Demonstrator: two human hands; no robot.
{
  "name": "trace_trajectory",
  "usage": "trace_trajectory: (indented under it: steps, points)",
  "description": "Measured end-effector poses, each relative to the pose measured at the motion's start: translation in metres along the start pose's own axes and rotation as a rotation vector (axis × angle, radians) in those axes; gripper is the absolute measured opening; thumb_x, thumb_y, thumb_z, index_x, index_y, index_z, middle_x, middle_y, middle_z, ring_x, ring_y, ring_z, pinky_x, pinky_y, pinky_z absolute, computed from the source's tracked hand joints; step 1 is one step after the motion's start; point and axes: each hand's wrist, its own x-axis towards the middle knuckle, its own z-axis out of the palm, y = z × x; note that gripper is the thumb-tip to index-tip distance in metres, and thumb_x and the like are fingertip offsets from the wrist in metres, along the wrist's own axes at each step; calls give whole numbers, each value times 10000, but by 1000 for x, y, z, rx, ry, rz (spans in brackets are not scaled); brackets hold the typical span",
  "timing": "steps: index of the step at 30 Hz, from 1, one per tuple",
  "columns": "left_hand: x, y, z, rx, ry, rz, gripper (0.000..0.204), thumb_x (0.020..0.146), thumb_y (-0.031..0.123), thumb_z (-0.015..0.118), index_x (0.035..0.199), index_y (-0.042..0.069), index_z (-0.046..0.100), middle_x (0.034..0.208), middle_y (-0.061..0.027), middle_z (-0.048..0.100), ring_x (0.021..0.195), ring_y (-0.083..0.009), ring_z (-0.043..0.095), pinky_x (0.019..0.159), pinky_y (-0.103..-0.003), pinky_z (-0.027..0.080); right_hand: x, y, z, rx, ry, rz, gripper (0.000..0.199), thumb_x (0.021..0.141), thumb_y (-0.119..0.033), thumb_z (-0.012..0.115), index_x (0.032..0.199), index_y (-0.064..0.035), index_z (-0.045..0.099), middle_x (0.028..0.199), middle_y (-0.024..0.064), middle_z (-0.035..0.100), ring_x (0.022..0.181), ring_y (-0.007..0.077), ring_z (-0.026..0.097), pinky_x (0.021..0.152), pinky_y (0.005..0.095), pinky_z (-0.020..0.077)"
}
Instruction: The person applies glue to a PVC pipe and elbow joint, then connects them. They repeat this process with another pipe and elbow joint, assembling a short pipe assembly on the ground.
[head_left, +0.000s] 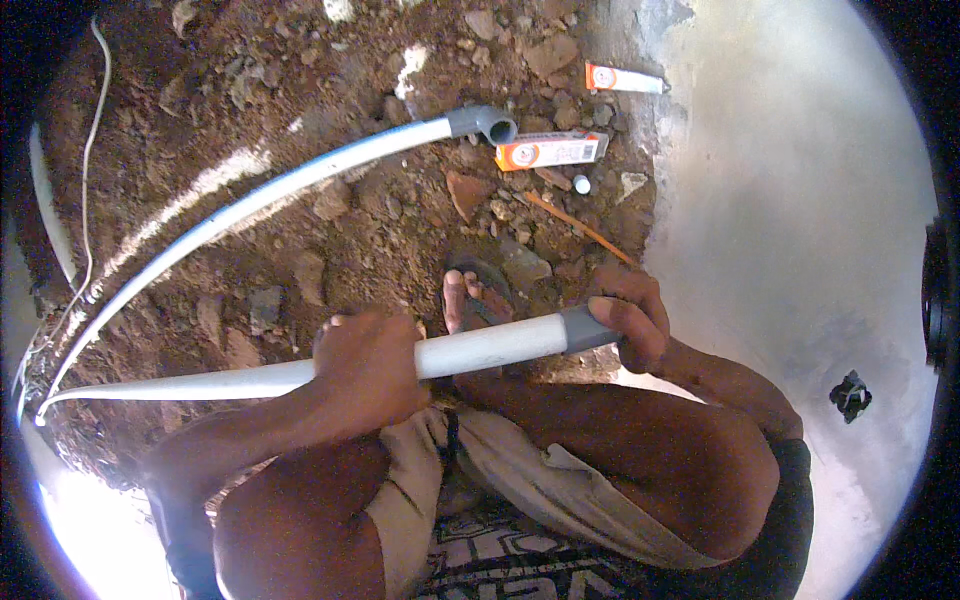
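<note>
A white plastic pipe (495, 344) lies across my lap, running from the far left to a grey pipe fitting (580, 330) on its right end. My left hand (370, 365) is wrapped round the white pipe near its middle. At the right end, my right hand (635, 318) grips the grey fitting, its thumb over the top; the fingers behind partly hide the fitting. Beyond them a second white pipe (300, 178) rests on the soil, with a grey elbow (485, 124) on its end.
Rocky brown soil (380, 215) spreads ahead, with a plaster wall (780, 200) at right. Near the elbow lie an orange-and-white box (550, 152), a tube (625, 79), a white cap (582, 184) and a thin orange stick (580, 228). A pale cable (88, 170) runs along the left.
</note>
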Motion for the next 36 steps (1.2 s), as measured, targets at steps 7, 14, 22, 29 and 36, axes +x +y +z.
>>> trace_trajectory:
  steps: [7, 14, 22, 29, 36]
  points:
    - [36, -28, -12, 3, 151, 147, 339, 725, 235, 755, 1005, 54, 693, 895, -228, 689, 879, -412, 692, 805, -516, 551, 43, 13, -16, 32, 63, 93, 310, 885, -288, 658, 1040, -20, 653, 986, 110, 632, 929, 196, 614, 807, 365, 472]
    - [28, -38, 16, 179, 650, 219, 292, 749, 178, 723, 998, 61, 625, 780, -139, 684, 763, -337, 710, 664, -446, 566, 66, -24, -9, -29, 100, -1, 347, 877, -306, 561, 902, 25, 660, 854, 94, 632, 823, 175, 589, 727, 315, 437]
    - [23, -37, 28, 276, 901, 295, 145, 752, 156, 680, 810, 81, 571, 684, -66, 649, 629, -233, 692, 592, -354, 554, 54, -56, -22, -261, 44, -138, 308, 893, -190, 620, 1116, 22, 625, 1043, 135, 669, 1013, 230, 622, 913, 386, 470]
    - [10, -35, 24, 286, 921, 321, 109, 763, 141, 660, 778, 92, 564, 675, -60, 644, 626, -212, 688, 582, -338, 542, 49, -82, -26, -375, -160, -369, 352, 824, -13, 636, 1173, -30, 594, 1104, 168, 644, 1048, 302, 617, 926, 432, 468]
    - [5, -34, 24, 264, 927, 342, 92, 770, 133, 654, 790, 93, 573, 680, -67, 649, 637, -218, 690, 591, -336, 539, 46, -108, -22, -426, -222, -361, 348, 784, 2, 643, 1127, -59, 640, 1155, 172, 633, 1061, 343, 620, 917, 436, 490]
